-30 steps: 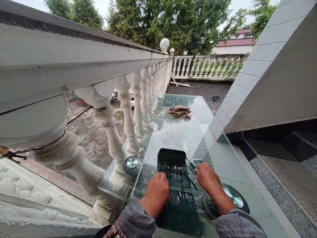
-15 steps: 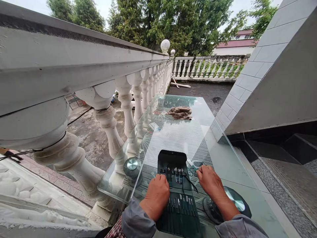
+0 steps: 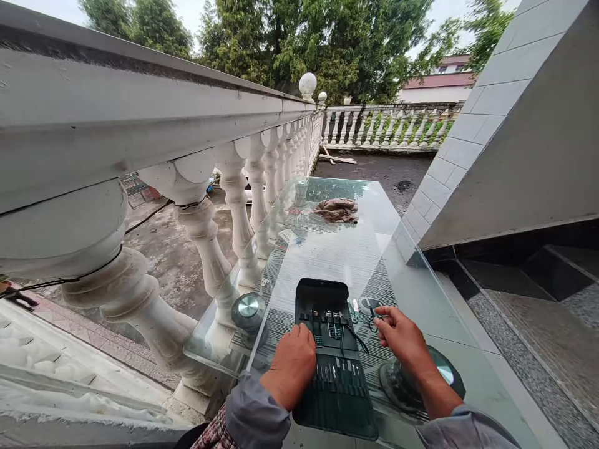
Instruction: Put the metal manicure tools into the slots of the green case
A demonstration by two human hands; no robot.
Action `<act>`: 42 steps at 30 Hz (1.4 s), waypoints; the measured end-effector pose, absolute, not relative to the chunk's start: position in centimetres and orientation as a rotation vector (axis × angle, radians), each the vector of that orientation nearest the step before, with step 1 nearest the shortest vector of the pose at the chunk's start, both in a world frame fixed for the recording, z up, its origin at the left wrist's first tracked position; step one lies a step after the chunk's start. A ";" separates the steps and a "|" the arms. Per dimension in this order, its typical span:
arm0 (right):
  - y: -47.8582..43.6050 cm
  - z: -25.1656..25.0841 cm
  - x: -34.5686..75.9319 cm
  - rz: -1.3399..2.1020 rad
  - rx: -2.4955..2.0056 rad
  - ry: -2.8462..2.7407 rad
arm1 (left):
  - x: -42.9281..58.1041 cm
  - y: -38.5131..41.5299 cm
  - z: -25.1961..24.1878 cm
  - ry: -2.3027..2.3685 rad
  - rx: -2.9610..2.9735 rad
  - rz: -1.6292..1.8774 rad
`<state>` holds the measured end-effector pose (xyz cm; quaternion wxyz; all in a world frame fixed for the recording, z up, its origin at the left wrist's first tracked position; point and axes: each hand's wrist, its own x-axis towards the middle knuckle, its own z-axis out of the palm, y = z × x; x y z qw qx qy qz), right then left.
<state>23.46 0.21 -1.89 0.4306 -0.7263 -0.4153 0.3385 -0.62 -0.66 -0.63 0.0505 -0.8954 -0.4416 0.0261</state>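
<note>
An unfolded black manicure case (image 3: 322, 408) lies on the glass table, with nail clippers (image 3: 334, 325) strapped in its upper part and several slim metal tools (image 3: 344, 374) in a row below. My left hand (image 3: 291, 362) is closed over the case's left edge, fingers curled. To the right of the case, my right hand (image 3: 397, 333) pinches a small pair of scissors (image 3: 373, 321) by the dark loops, low over the glass. Close by is a small white-and-green item (image 3: 356, 310), partly unclear. A black strap (image 3: 358, 340) sticks out from the case's right side.
A crumpled brown cloth (image 3: 336, 210) lies farther back on the glass table (image 3: 435, 312). Round metal-topped supports (image 3: 249, 312) stand under the glass. A white balustrade (image 3: 196, 231) runs along the left, and steps (image 3: 538, 312) lie to the right.
My right hand has shifted slightly and its fingers have opened out from a tighter fist, so the scissors now show in the pinch. My left hand stays at the case's edge.
</note>
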 end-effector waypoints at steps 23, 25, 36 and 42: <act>-4.2 2.3 13.4 1.440 -1.156 -0.892 | -1.5 -2.0 3.2 -1.707 -3.210 -1.187; -4.4 2.4 12.8 1.396 -1.166 -0.936 | -1.3 -1.9 3.4 -1.831 -3.236 -1.506; -0.9 0.3 20.5 0.230 -1.788 -1.565 | -1.3 -1.4 2.9 -2.210 -2.950 -1.758; 0.4 -2.1 21.2 0.004 -1.929 -1.923 | -1.2 -0.8 2.5 -2.260 -2.937 -1.462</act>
